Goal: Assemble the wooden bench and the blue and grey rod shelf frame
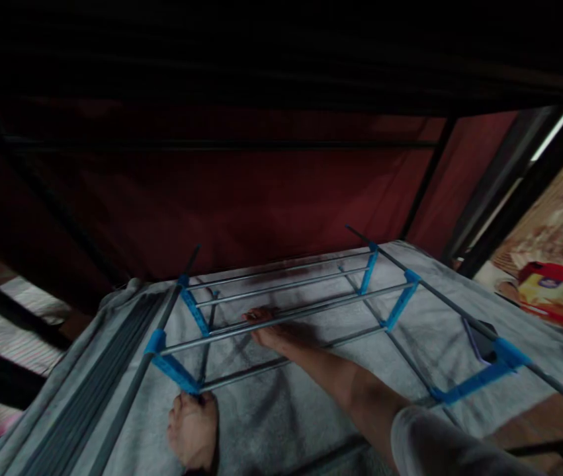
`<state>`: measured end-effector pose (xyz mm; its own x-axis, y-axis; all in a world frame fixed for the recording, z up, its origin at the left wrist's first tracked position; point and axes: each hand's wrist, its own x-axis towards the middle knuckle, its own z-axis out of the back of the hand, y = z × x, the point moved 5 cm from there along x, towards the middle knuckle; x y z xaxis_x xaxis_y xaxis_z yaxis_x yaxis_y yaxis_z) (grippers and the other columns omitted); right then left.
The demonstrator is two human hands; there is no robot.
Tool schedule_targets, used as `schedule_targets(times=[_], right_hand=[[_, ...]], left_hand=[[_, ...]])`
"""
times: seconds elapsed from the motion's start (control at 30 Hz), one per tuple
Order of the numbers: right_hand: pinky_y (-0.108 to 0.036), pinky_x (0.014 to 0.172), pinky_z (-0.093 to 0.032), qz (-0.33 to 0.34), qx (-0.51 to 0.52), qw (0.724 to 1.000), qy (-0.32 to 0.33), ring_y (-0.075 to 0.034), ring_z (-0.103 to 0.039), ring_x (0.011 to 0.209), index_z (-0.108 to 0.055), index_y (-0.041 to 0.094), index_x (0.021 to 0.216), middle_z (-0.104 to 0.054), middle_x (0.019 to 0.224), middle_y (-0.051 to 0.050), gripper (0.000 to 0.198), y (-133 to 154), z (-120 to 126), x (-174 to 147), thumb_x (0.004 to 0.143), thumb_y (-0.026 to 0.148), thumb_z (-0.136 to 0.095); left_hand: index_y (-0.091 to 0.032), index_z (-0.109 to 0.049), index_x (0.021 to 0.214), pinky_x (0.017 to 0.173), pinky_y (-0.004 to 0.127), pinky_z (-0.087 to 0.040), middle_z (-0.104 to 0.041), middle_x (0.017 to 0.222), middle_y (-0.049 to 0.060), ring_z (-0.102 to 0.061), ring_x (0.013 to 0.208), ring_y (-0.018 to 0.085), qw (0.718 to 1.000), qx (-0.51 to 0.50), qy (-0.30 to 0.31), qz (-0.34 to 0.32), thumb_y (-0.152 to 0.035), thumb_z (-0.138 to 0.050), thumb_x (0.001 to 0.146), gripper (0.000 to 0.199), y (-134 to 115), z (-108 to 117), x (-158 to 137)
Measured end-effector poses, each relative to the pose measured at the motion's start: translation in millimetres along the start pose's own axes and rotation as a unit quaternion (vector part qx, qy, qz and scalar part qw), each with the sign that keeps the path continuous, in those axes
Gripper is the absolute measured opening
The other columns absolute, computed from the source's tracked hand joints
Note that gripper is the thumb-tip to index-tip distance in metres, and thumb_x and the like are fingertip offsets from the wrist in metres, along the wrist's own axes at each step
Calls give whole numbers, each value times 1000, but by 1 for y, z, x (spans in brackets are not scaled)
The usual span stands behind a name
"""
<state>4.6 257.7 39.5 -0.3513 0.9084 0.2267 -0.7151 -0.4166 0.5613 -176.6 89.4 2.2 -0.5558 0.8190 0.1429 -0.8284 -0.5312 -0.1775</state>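
Observation:
A rack frame of thin grey metal rods [281, 289] joined by blue plastic connectors [176, 370] lies on a grey blanket [241, 423]. My left hand [192, 428] is closed at the lower end of the front left connector, with its fingertips partly hidden. My right hand [264, 327] reaches in among the rods. Its fingers are curled at a rod near the rear left connector [194, 311]; a front rod crosses the view of that hand. On the right side, more blue connectors [401, 302] sit along a long dark rod [450, 303].
Several loose grey rods [87, 377] lie bundled on the blanket at left. A phone [479, 340] rests by the right front connector. A red and yellow package [559, 294] is at far right, beside part of another person's hand [508, 291]. Dark red cloth [261, 205] hangs behind.

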Motion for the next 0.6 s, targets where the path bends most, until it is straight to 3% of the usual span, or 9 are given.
schedule_targets(times=[0.07,0.13,0.27,0.4,0.5,0.6], right_hand=[[-29,100,-45,0,-5,1000,-7,-18,-57,117,-69,27,113,-67,122,0,27,-21,12,-16,90,16,-60],[-26,103,-43,-44,-20,998,-37,-17,-57,117,-70,28,112,-67,123,-1,30,-53,33,-34,88,13,-58],[-32,105,-42,-180,-60,975,-115,-23,-58,116,-70,19,105,-68,115,-10,30,-134,94,-75,85,9,-51],[-42,107,-40,-290,-96,932,-196,-31,-54,120,-65,10,113,-62,120,-20,37,-204,161,-117,84,9,-43],[-40,101,-44,-337,-103,907,-231,-30,-58,112,-63,12,119,-63,114,-19,42,-235,193,-136,83,6,-43],[-35,90,-50,-345,-93,903,-238,-25,-63,98,-64,14,117,-66,106,-16,35,-249,205,-140,86,8,-50]], left_hand=[[-8,-61,107,77,38,-47,-66,105,18,-64,97,32,1000,7,-1,5,-42,-35,96,44,0,1,0],[-8,-61,107,77,38,-48,-66,105,18,-64,96,32,1000,11,-3,7,-43,-36,95,45,-1,2,0],[-9,-63,103,77,38,-49,-66,103,19,-65,95,32,1000,13,3,8,-43,-38,92,43,-4,4,0],[-11,-63,100,75,38,-50,-67,105,19,-65,96,32,1000,22,7,12,-39,-42,89,37,-4,6,0],[-14,-63,96,72,38,-50,-68,104,19,-66,94,32,1000,17,9,16,-37,-43,86,32,2,3,5],[-18,-62,87,67,37,-51,-70,92,16,-67,87,32,1000,-17,10,-4,-35,-47,82,24,9,-2,13]])
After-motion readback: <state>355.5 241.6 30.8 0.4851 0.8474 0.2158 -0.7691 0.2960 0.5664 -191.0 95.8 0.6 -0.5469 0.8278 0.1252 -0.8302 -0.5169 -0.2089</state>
